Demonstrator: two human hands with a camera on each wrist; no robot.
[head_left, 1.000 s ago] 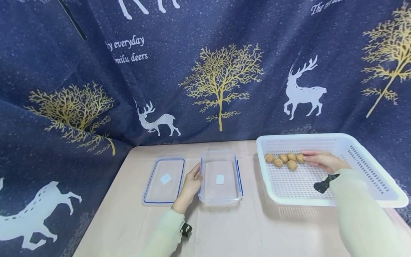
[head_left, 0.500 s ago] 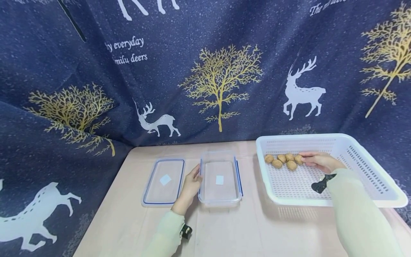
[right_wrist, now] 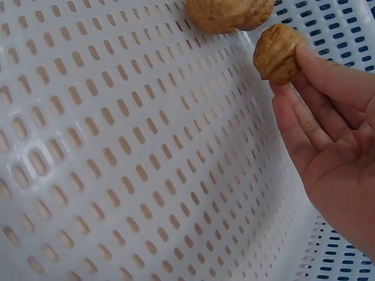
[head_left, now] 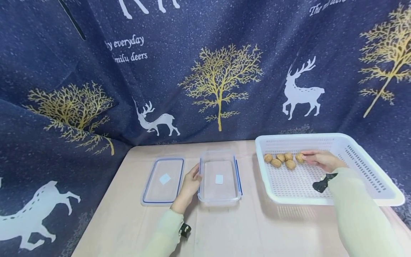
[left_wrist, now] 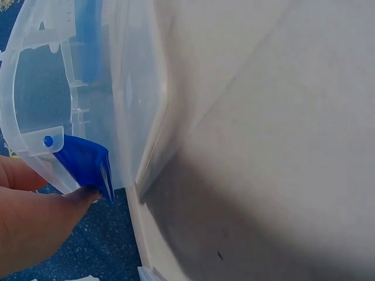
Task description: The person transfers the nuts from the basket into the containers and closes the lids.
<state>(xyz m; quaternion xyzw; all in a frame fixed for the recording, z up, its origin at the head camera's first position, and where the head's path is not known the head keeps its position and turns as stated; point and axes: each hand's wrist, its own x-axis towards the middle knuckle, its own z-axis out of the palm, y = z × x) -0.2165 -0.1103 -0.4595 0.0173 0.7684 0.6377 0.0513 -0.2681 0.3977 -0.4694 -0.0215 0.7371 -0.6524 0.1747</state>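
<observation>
My right hand (head_left: 325, 160) is inside the white basket and pinches a walnut (right_wrist: 280, 54) between thumb and fingertips. This walnut stands slightly apart from several other walnuts (head_left: 276, 163) in the basket's left part. In the right wrist view part of the other walnuts (right_wrist: 220, 13) shows at the top edge. My left hand (head_left: 191, 182) is at the left wall of a clear plastic food container (head_left: 219, 198). In the left wrist view the thumb and a finger pinch the container's rim beside a blue latch (left_wrist: 88, 164). No lid covers the container, and a white label lies in it.
The white perforated basket (head_left: 289, 200) takes up the right side of the table (head_left: 224, 232). Left of the container lies its clear lid (head_left: 160, 191) with a blue seal. A dark blue curtain (head_left: 192, 71) with deer and trees hangs behind the table.
My right hand moved slightly left, then took the pinched walnut a little up and away from the others. My left hand has stayed on the container.
</observation>
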